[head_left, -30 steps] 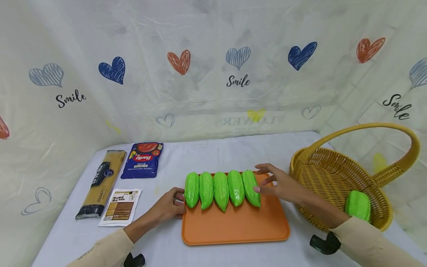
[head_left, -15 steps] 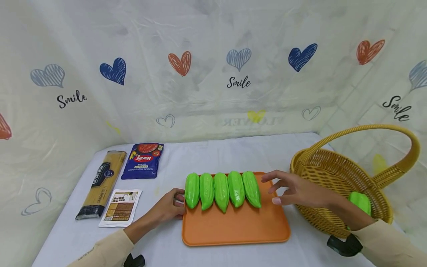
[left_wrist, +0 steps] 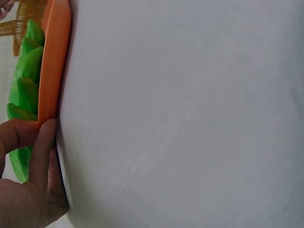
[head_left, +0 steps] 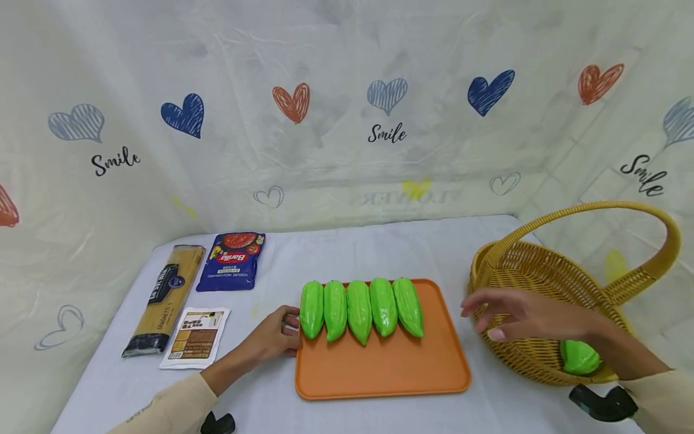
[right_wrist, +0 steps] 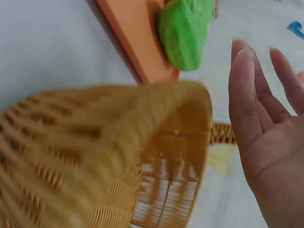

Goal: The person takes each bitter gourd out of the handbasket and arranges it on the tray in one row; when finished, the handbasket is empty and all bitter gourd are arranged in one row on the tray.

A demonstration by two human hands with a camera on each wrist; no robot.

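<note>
An orange tray (head_left: 382, 371) lies on the white table, with several glossy green bitter melons (head_left: 359, 310) side by side along its far half. My left hand (head_left: 275, 334) holds the tray's left rim; in the left wrist view its thumb and fingers (left_wrist: 45, 137) pinch the edge. Over the near left side of the wicker basket (head_left: 542, 271) hovers my right hand (head_left: 528, 313), fingers loosely bent and nothing in them. Another bitter melon (head_left: 579, 357) sits inside the basket, partly hidden by the right forearm. The right wrist view has the open palm (right_wrist: 280, 147) beside the basket rim.
On the table's left lie a pack of spaghetti (head_left: 165, 301), a blue Barilla pouch (head_left: 231, 262) and a white-and-brown packet (head_left: 195, 337). The basket's tall handle (head_left: 591, 206) arches up at the right. A heart-printed curtain (head_left: 336, 144) hangs behind the table.
My right hand has moved right, from beside the rightmost bitter melon on the tray to over the basket. The left hand, tray and bitter melons have stayed in place.
</note>
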